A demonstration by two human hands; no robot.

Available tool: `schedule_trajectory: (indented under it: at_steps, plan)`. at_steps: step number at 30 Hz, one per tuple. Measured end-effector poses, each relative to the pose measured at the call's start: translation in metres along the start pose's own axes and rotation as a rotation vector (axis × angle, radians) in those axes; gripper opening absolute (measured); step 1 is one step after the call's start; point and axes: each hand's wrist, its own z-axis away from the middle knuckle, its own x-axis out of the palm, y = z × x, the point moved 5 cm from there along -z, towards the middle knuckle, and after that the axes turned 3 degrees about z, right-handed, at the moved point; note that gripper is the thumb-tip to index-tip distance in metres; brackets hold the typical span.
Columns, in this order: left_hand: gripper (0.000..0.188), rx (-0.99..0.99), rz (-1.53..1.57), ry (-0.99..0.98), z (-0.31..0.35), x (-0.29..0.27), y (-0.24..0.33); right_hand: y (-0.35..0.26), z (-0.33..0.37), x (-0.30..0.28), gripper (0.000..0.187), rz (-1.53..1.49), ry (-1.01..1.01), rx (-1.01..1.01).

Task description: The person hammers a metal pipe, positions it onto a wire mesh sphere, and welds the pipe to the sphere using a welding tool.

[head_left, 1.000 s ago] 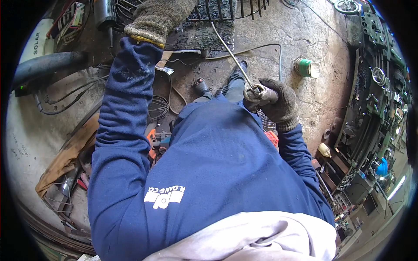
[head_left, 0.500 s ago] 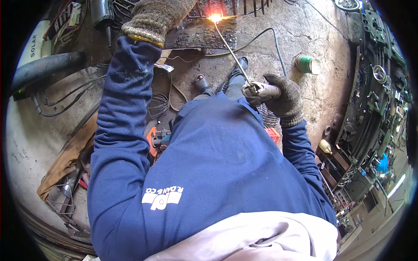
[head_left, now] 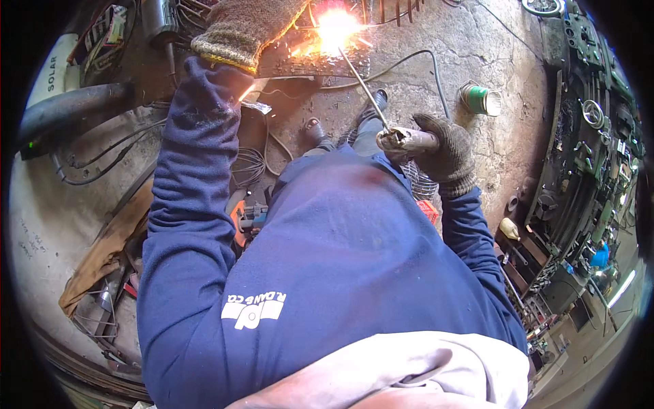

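Note:
My right hand (head_left: 446, 153), in a grey-brown knit glove, is closed around a worn welding electrode holder (head_left: 412, 141). A thin welding rod (head_left: 366, 90) sticks out of the holder toward the far side, its tip lost in a bright arc (head_left: 338, 28) that throws sparks. The arc burns at a metal piece with several thin bars (head_left: 402, 12), above a dark, pitted plate (head_left: 286, 66). In a matching glove with a yellow-edged cuff, my left hand (head_left: 248, 31) reaches to the left of the arc; its fingers are hidden by the glove and the picture's top edge.
A cable (head_left: 436, 75) loops across the concrete floor near a green-and-white can (head_left: 479, 100). Coiled wire (head_left: 249, 167) and an orange-and-blue power tool (head_left: 246, 218) lie at my left. Car parts (head_left: 589, 136) crowd the right side. A dark hose (head_left: 75, 109) runs at far left.
The small glow at the rod tip has grown into a large bright arc with sparks scattering over the plate. Both hands have stayed nearly in place.

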Motion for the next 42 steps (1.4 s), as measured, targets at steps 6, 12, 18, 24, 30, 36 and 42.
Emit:
schedule_trajectory:
  at_steps: [6,12,18,24,30,36,42]
  plan:
    - [0.035,0.002,-0.001,-0.005,0.004,-0.003,0.005,0.001,0.0,-0.001,0.053,0.049,-0.04,-0.017]
    - [0.04,-0.033,0.106,-0.104,-0.004,0.005,-0.009,-0.001,-0.001,-0.001,0.052,0.037,0.037,-0.089]
    - [0.053,0.009,0.2,-0.253,-0.014,0.003,-0.005,-0.007,-0.002,-0.001,0.052,0.035,0.046,-0.073]
    - [0.042,0.057,0.084,-0.023,-0.005,-0.001,-0.009,-0.023,-0.005,-0.011,0.05,0.023,-0.008,-0.125]
    - [0.038,0.021,0.009,0.005,-0.009,0.004,-0.013,-0.016,0.006,-0.009,0.052,-0.04,0.054,-0.119]
    - [0.039,-0.143,0.048,-0.142,-0.01,0.001,0.004,-0.014,0.007,-0.008,0.054,0.022,0.031,-0.063]
    - [0.04,0.126,0.225,-0.04,-0.013,0.017,-0.024,-0.012,-0.001,-0.006,0.053,0.018,0.026,-0.068]
